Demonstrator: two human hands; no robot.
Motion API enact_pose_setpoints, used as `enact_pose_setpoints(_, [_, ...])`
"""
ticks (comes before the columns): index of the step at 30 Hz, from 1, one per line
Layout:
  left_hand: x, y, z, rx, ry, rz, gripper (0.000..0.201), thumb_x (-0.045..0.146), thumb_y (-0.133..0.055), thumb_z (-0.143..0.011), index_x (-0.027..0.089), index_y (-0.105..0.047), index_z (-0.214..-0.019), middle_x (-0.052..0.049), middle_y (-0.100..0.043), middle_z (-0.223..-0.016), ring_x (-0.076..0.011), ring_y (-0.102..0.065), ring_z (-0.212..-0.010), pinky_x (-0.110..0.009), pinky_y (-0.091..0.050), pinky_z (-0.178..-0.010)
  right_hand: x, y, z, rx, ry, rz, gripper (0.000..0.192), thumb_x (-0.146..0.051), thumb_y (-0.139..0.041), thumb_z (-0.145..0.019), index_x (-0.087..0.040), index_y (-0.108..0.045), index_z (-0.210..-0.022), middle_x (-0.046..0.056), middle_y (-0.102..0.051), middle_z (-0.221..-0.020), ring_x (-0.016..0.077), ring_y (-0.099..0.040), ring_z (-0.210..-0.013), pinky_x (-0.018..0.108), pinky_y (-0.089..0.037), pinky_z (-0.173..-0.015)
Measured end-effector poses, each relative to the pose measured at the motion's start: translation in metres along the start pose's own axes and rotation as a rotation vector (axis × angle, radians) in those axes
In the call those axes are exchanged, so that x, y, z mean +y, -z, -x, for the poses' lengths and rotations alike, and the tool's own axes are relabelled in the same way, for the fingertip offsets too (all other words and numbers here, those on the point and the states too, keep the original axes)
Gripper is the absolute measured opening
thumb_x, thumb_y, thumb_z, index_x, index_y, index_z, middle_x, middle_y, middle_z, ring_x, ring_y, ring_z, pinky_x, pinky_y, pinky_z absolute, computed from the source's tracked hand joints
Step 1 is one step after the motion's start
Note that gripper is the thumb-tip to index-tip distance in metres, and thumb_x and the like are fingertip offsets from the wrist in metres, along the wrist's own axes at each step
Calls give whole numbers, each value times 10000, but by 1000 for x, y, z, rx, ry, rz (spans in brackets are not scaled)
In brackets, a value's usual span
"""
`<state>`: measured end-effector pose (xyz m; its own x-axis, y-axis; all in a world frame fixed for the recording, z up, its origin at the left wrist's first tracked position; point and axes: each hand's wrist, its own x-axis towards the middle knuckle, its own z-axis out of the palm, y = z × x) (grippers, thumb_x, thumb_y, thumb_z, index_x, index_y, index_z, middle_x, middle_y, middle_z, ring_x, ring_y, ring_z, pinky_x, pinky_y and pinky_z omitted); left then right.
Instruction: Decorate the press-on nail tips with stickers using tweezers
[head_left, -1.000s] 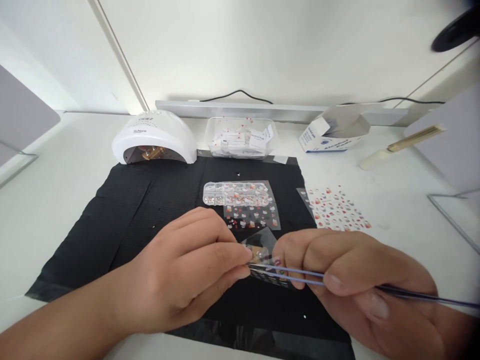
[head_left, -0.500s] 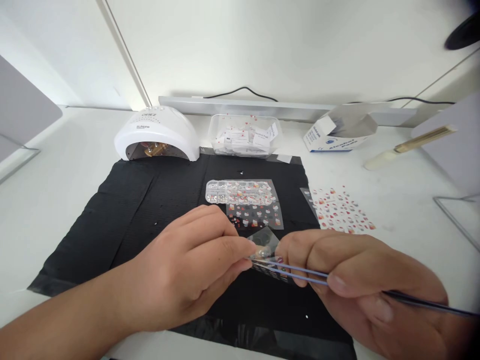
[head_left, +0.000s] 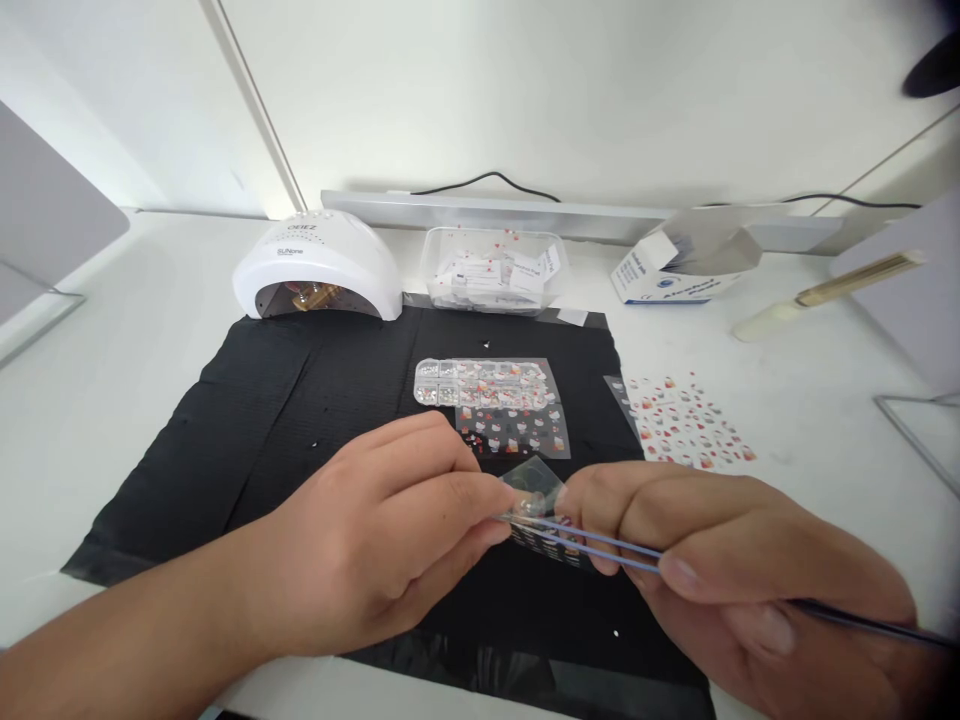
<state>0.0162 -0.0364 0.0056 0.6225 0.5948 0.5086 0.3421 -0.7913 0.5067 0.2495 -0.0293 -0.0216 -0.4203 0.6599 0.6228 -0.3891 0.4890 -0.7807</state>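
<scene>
pinching the clear sheet (head_left: 535, 477) by its left edge, our left hand (head_left: 390, 540) has thumb and forefinger pressed together, while our right hand (head_left: 720, 560) is curled firmly around the blue tweezers (head_left: 600, 547), its fingers bunched against the sheet's right side. we have that sheet between our two hands, over the black mat (head_left: 187, 430), and the tweezers run across it to our left fingertips; whether their tips grip anything, we cannot tell. just beyond our hands lies a sticker film (head_left: 510, 435), partly over a gem case (head_left: 427, 383). a second film (head_left: 690, 425) lies to the right, across the mat's edge and onto the white table (head_left: 810, 420). along the back we see a white lamp (head_left: 322, 245) with something golden inside, a tub (head_left: 487, 304) of packets (head_left: 499, 275), an opened alcohol pad box (head_left: 679, 277) and, at far right, a brush (head_left: 825, 289).
</scene>
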Motion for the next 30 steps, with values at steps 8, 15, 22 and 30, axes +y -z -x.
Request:
enact_pose_setpoints(8, [0,0,-4,-23,56,50,122,63,-608,-901,54,-656,-1014,-44,-595,-808,-99,-504,-688,-193,-464,-601,0,2,1,-13,-13,-2,302,-209,-506,-924,-189,-706,-1150,9,-463,-601,172,-483,-526,397,-529,-548])
enact_pose_setpoints(15, [-1,0,-5,-32,69,54,118,59,-614,-901,60,-655,-1011,-45,-617,-816,-86,-511,-687,-175,-455,-593,-1,1,0,5,-24,4,301,-199,-514,-915,-195,-717,-1137,11,-477,-599,174,-498,-528,402,-542,-552])
enact_pose_setpoints(22, [0,0,-3,-48,86,65,123,79,-608,-912,79,-645,-1029,-40,-624,-815,-85,-532,-674,-170,-452,-566,2,2,1,-2,-17,3,309,-192,-519,-898,-180,-714,-1137,16,-484,-604,180,-500,-528,412,-540,-556])
enact_pose_setpoints(30, [1,1,-2,-56,115,86,126,108,-612,-920,105,-641,-1043,-27,-617,-783,-89,-529,-643,-180,-436,-540,1,-1,1,28,-11,11,275,-200,-530,-910,-189,-716,-1113,4,-465,-604,170,-490,-534,392,-540,-556])
